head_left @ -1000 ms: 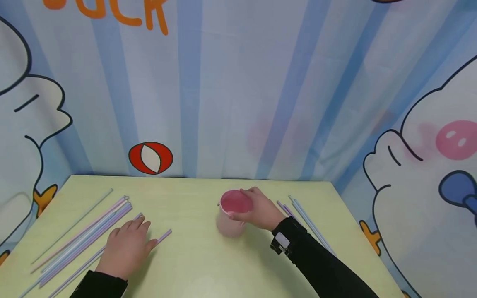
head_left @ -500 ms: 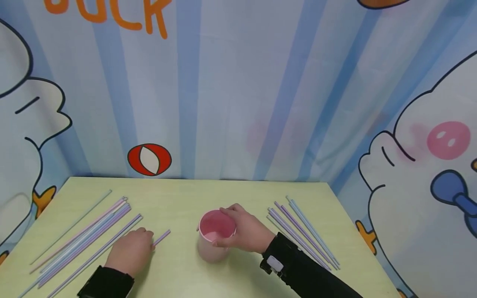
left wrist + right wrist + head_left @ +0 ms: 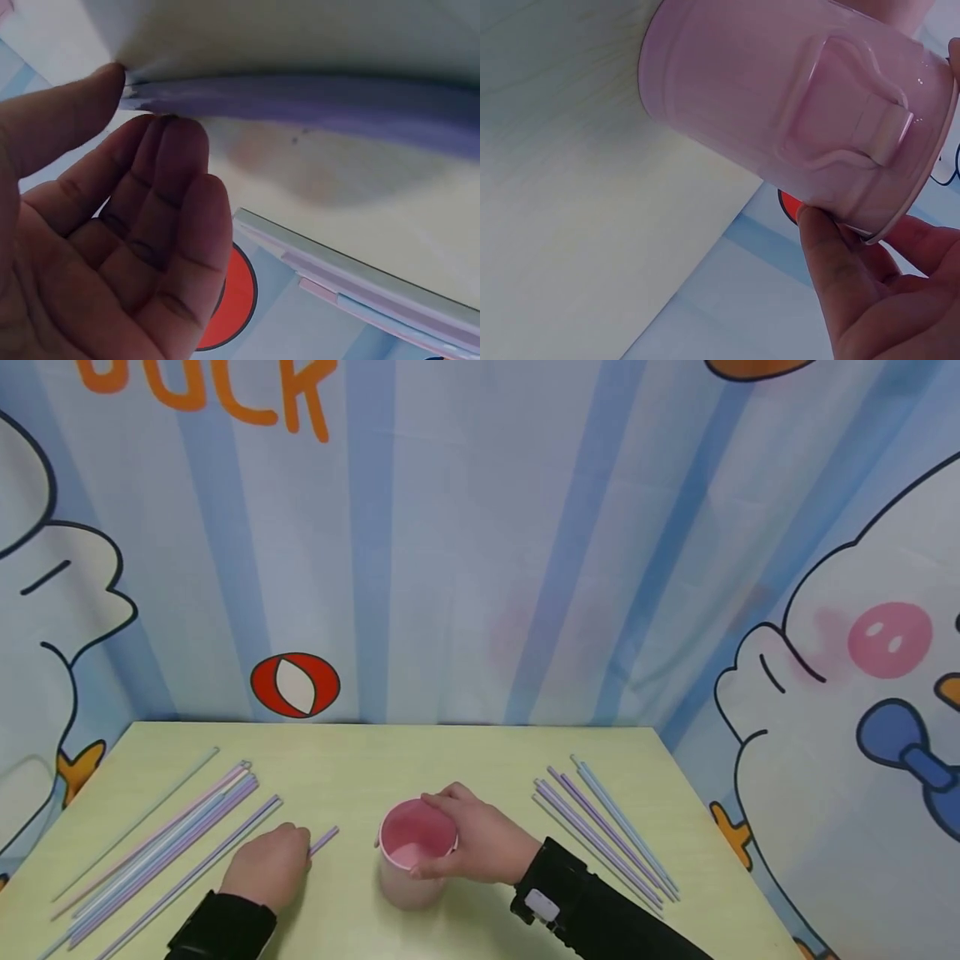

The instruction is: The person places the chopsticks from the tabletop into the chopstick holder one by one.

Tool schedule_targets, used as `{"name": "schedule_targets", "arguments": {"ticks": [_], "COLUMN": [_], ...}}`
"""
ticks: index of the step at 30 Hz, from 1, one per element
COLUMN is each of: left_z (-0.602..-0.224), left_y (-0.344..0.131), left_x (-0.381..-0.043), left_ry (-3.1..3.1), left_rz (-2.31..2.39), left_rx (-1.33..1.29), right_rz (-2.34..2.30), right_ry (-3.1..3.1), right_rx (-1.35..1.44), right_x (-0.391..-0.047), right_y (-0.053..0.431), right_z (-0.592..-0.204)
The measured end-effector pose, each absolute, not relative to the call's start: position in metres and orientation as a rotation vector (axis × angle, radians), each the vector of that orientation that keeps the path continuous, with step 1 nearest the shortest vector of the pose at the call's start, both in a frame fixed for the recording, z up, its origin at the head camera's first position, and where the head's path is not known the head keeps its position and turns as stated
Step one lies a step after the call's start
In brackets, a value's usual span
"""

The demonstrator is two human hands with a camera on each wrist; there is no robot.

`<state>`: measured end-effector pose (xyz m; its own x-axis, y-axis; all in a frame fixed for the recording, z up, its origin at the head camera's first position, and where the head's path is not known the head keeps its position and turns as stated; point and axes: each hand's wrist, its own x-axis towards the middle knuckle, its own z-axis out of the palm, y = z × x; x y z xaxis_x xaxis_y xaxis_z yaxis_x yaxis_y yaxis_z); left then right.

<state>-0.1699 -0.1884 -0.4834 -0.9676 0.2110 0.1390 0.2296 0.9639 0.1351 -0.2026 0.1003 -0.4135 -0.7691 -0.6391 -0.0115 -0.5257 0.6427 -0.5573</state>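
My right hand (image 3: pixel 480 839) grips the rim of a pink bucket (image 3: pixel 408 885), thumb on the near side and fingers on the far side. The bucket is upright on the table, its pink inside visible from above. In the right wrist view, a folded loop handle (image 3: pixel 847 105) shows on the bucket's wall. To its left, my left hand (image 3: pixel 267 864) pinches a purple straw (image 3: pixel 324 841) lying on the table. The left wrist view has the thumb and fingertips at one end of that purple straw (image 3: pixel 300 105); most of its length is covered by the hand in the head view.
Several long pastel straws (image 3: pixel 165 847) lie slantwise on the left of the pale yellow table (image 3: pixel 360 760). Another group of straws (image 3: pixel 611 839) lies on the right, beside the right forearm. A striped cartoon curtain (image 3: pixel 450 568) hangs behind the table.
My right hand has brought the bucket left and nearer to me, uncovering more straws on the right. My left hand has shifted slightly nearer, its fingers curling in at the purple straw.
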Motion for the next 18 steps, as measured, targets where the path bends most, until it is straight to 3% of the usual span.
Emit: {"name": "schedule_targets", "arguments": {"ticks": [12, 18], "left_z": [-0.482, -0.455], "left_y": [-0.186, -0.194], "left_x": [-0.174, -0.178], "left_ry": [-3.034, -2.985], "left_rz": [-0.280, -0.415], "left_rx": [-0.314, -0.235], "right_rz": [-0.805, -0.774], "right_ry": [2.626, 2.638], "right_rx": [-0.959, -0.965], "right_x": [-0.203, -0.205], "right_y": [0.102, 0.102], "right_z": [-0.416, -0.416]}}
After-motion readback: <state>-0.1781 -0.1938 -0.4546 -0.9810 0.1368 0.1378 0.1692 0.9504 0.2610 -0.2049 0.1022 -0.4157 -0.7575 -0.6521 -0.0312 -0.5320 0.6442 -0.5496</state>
